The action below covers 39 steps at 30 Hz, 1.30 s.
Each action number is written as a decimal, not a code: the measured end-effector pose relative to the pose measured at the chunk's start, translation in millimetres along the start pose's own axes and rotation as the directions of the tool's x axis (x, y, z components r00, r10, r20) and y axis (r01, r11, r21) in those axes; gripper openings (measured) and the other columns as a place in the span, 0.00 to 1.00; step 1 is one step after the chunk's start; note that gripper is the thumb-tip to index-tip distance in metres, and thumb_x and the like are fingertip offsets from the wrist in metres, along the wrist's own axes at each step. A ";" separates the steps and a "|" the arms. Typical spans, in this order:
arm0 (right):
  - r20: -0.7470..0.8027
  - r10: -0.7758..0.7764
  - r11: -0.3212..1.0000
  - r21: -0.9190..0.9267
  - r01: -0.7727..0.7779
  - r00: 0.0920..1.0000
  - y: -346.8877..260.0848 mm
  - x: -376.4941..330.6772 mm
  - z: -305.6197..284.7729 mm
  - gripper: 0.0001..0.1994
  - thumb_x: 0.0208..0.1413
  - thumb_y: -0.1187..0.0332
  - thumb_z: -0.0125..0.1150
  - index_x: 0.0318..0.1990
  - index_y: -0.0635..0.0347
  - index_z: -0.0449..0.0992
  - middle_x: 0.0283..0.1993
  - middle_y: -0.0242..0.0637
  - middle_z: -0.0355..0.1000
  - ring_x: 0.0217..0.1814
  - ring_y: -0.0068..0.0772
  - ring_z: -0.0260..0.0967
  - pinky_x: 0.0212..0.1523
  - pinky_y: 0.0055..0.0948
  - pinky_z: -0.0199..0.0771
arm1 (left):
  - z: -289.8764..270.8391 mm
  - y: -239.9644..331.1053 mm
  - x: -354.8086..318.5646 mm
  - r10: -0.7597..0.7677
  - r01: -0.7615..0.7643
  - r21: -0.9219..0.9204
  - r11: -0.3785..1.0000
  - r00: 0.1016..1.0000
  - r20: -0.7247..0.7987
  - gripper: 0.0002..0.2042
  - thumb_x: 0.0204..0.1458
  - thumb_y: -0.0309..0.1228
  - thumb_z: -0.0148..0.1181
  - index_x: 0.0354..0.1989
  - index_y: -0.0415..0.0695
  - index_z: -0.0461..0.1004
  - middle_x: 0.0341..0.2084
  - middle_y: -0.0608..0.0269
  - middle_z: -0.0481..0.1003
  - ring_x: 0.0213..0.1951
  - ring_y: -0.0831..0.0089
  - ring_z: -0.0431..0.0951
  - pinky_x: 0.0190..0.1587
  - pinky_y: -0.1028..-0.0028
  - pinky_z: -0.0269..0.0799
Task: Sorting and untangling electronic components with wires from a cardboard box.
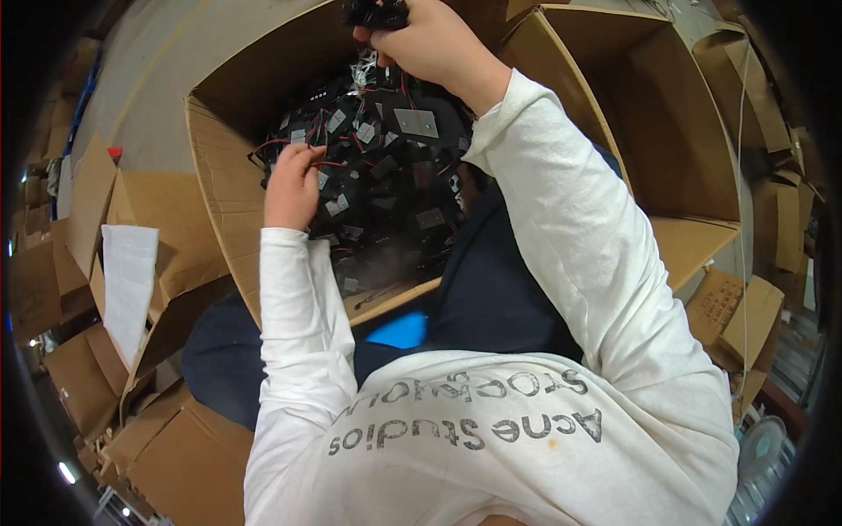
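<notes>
A large cardboard box [221, 175] stands in front of me, filled with a heap of small black parts [386, 184] with grey metal plates and red and black wires. My left hand [294, 186] reaches into the box's left side, its fingers curled closed among the wires. What they pinch, if anything, is too small to make out. My right hand [437, 46] is raised over the box's far side, closed around a dark black clump [375, 12], partly cut off by the picture's top edge. Below that hand lies a shiny, clear crumpled wrapping [360, 72].
An open cardboard box [667, 114] adjoins on the right. To the left are more opened cartons [171, 228] and a white sheet [130, 285]. My dark-trousered legs [500, 280] flank the box's near edge, beside a bright blue patch [397, 331]. A smaller carton [732, 316] lies farther right.
</notes>
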State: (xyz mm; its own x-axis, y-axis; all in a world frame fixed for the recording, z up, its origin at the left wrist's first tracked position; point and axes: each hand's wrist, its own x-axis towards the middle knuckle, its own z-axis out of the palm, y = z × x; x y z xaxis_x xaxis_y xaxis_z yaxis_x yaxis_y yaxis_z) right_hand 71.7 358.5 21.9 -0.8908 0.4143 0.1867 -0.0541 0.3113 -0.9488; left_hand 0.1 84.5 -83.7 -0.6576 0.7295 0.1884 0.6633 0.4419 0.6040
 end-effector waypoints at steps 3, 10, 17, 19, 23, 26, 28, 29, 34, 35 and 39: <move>0.096 -0.004 0.976 -0.217 0.025 0.995 0.4 0.7 6.6 0.06 0.59 0.70 0.63 0.41 0.60 0.79 0.31 0.33 0.74 0.35 0.24 0.72 0.37 0.27 0.72 | -26.6 23.7 9.3 0.031 -0.037 -0.070 0.997 0.997 -0.076 0.15 0.55 0.18 0.53 0.49 0.41 0.78 0.44 0.53 0.77 0.47 0.57 0.79 0.52 0.68 0.74; 0.481 -0.040 0.935 -0.291 0.203 0.876 -0.9 -9.1 35.0 0.16 0.49 0.77 0.65 0.48 0.63 0.79 0.42 0.47 0.78 0.48 0.52 0.76 0.49 0.36 0.76 | -34.1 56.5 12.8 -0.190 0.142 -0.482 0.864 0.980 -0.052 0.27 0.59 0.16 0.50 0.68 0.51 0.63 0.43 0.56 0.79 0.42 0.71 0.81 0.46 0.72 0.78; 0.615 -0.226 0.925 -0.108 0.365 0.755 10.1 -20.2 58.7 0.18 0.49 0.71 0.71 0.49 0.64 0.79 0.51 0.46 0.75 0.52 0.49 0.75 0.53 0.38 0.75 | -35.9 86.8 19.0 -0.147 0.118 -0.786 0.607 0.989 0.035 0.46 0.56 0.11 0.52 0.77 0.62 0.36 0.54 0.53 0.72 0.51 0.68 0.77 0.56 0.68 0.76; 0.622 -0.221 0.933 -0.089 0.349 0.751 7.9 -19.5 58.6 0.18 0.49 0.71 0.72 0.48 0.64 0.79 0.49 0.45 0.75 0.52 0.50 0.75 0.53 0.38 0.75 | -43.7 85.3 15.0 -0.142 0.158 -0.822 0.547 0.985 0.095 0.49 0.56 0.12 0.52 0.77 0.65 0.31 0.55 0.52 0.72 0.52 0.67 0.77 0.56 0.67 0.75; 0.502 -0.269 0.913 -0.138 0.383 0.822 3.6 -20.6 63.7 0.17 0.46 0.76 0.69 0.47 0.63 0.79 0.46 0.44 0.75 0.49 0.49 0.75 0.49 0.36 0.76 | -52.8 79.6 13.4 -0.055 0.184 -0.910 0.372 0.983 0.177 0.55 0.58 0.14 0.52 0.74 0.71 0.14 0.56 0.50 0.72 0.53 0.64 0.77 0.59 0.63 0.73; 0.391 -0.344 0.892 -0.150 0.427 0.854 4.5 -20.7 61.5 0.13 0.49 0.73 0.70 0.43 0.62 0.80 0.39 0.43 0.77 0.42 0.46 0.76 0.44 0.35 0.76 | -47.7 81.3 15.0 -0.087 0.141 -0.877 0.459 0.990 0.114 0.54 0.60 0.16 0.52 0.73 0.72 0.11 0.53 0.49 0.74 0.52 0.63 0.78 0.60 0.62 0.72; 0.257 -0.233 0.965 -0.060 0.257 0.938 4.1 -18.6 59.7 0.11 0.53 0.70 0.69 0.43 0.63 0.79 0.34 0.40 0.78 0.35 0.40 0.75 0.40 0.34 0.76 | -45.2 87.3 14.1 -0.124 0.122 -0.836 0.535 0.990 0.066 0.52 0.61 0.17 0.51 0.74 0.69 0.14 0.51 0.48 0.75 0.51 0.64 0.78 0.59 0.63 0.72; 0.258 -0.235 0.964 -0.059 0.258 0.937 2.8 -19.9 59.4 0.11 0.53 0.70 0.69 0.43 0.63 0.79 0.34 0.40 0.78 0.35 0.40 0.75 0.40 0.34 0.76 | -44.0 90.1 13.5 -0.157 0.109 -0.787 0.607 0.988 0.015 0.50 0.62 0.17 0.51 0.75 0.67 0.16 0.50 0.47 0.76 0.50 0.65 0.78 0.58 0.64 0.73; 0.287 -0.032 0.977 0.210 -0.030 0.957 -0.8 -26.9 67.7 0.06 0.62 0.67 0.65 0.41 0.59 0.81 0.29 0.27 0.75 0.27 0.18 0.68 0.29 0.21 0.68 | -30.9 96.6 13.5 -0.214 0.115 -0.641 0.759 0.974 -0.079 0.35 0.63 0.23 0.54 0.76 0.46 0.45 0.43 0.50 0.81 0.46 0.67 0.81 0.51 0.69 0.75; 0.307 0.027 0.954 0.277 -0.116 0.951 -2.7 -28.9 68.4 0.06 0.62 0.66 0.65 0.40 0.59 0.81 0.29 0.27 0.75 0.26 0.18 0.66 0.29 0.21 0.67 | -31.5 97.4 12.7 -0.246 0.164 -0.478 0.863 0.963 -0.114 0.32 0.62 0.25 0.56 0.73 0.44 0.51 0.41 0.51 0.82 0.45 0.65 0.81 0.51 0.69 0.75; 0.342 0.087 0.894 0.388 -0.225 0.936 -2.6 -30.7 67.1 0.08 0.62 0.65 0.65 0.39 0.59 0.82 0.30 0.28 0.76 0.24 0.18 0.63 0.29 0.21 0.65 | -38.1 86.3 12.2 -0.177 0.151 -0.144 0.978 0.966 -0.189 0.25 0.59 0.31 0.61 0.65 0.41 0.65 0.31 0.54 0.81 0.39 0.61 0.79 0.46 0.70 0.74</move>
State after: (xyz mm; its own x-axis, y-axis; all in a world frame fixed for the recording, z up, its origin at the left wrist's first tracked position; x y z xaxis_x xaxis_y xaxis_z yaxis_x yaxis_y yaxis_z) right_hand 68.9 287.6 1.6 -0.9925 0.1220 0.0047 -0.0227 -0.1464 -0.9890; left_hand 35.8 111.6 0.2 -0.8201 0.5279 0.2209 0.4977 0.4674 0.7307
